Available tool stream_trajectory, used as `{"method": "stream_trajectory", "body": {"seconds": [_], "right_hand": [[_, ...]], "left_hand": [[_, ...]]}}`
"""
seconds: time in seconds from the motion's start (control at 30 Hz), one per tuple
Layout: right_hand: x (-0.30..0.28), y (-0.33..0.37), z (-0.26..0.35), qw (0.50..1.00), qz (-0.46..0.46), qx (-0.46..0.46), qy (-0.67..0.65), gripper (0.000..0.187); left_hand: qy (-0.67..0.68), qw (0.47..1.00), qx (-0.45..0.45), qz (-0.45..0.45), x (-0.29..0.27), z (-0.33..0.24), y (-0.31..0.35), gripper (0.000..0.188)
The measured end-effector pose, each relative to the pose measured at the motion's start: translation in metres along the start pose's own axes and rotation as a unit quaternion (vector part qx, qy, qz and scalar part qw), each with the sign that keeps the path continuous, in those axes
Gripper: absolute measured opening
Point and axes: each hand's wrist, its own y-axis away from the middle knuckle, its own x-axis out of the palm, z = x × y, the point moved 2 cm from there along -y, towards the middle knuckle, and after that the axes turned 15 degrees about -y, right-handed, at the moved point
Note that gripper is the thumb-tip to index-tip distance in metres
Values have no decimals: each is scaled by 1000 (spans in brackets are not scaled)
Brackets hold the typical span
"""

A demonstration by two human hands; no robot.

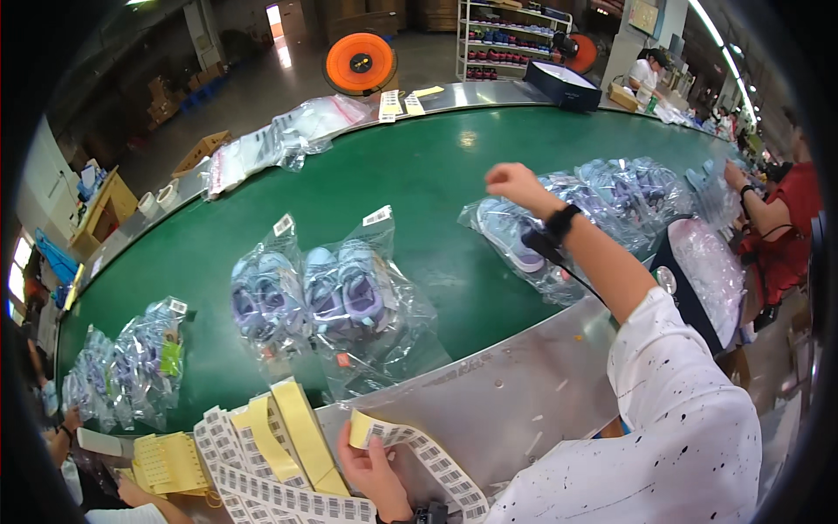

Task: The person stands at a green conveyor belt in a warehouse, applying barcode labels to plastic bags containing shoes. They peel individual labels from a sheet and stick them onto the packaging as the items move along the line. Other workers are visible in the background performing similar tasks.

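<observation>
Head view: which step is in hand?

— Labelling bagged sneakers [358, 293], I judge. Left grip [375, 474] pinches a curling barcode-label strip [436, 456] at the near edge. Right grip [522, 187] is raised over the bench [419, 188], fingers curled; cannot tell whether they hold anything.

Next move calls for?

— Presumably one label peeled cleanly and pressed flat on a bag. Two pairs ahead of the left grip each show a white tag [377, 217]; more bags lie beside the right.

Surface, room?

— Green top, metal border [515, 375]. Beyond: orange fan [360, 63], shoe rack [511, 39]. Co-worker in red [796, 205], right.
</observation>
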Motion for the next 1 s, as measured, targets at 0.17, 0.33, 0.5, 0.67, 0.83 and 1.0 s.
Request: {"method": "stream_trajectory", "body": {"seconds": [0.17, 0.33, 0.5, 0.67, 0.83, 1.0], "right_hand": [[-52, 91, -61, 995, -22, 71, 65, 50], [-1, 116, -59, 997, -55, 26, 41, 42], [120, 95, -11, 998, -25, -29, -41, 37], [171, 93, 48, 995, 36, -76, -43, 41], [155, 164, 148, 948, 161, -169, -215, 22], [162, 204, 158, 861, 406, -39, -303, 28]], "left_hand": [[-5, 1000, -5, -1, 4, -5, 2, 47], [16, 999, 15, 45, 8, -7, 7, 43], [-46, 993, 14, 111, 8, -5, 7, 35], [-79, 991, 0, 107, 12, -29, 14, 30], [-102, 993, 56, 12, 9, -54, 17, 28], [-110, 990, 80, 31, 18, -73, 10, 33]]}}
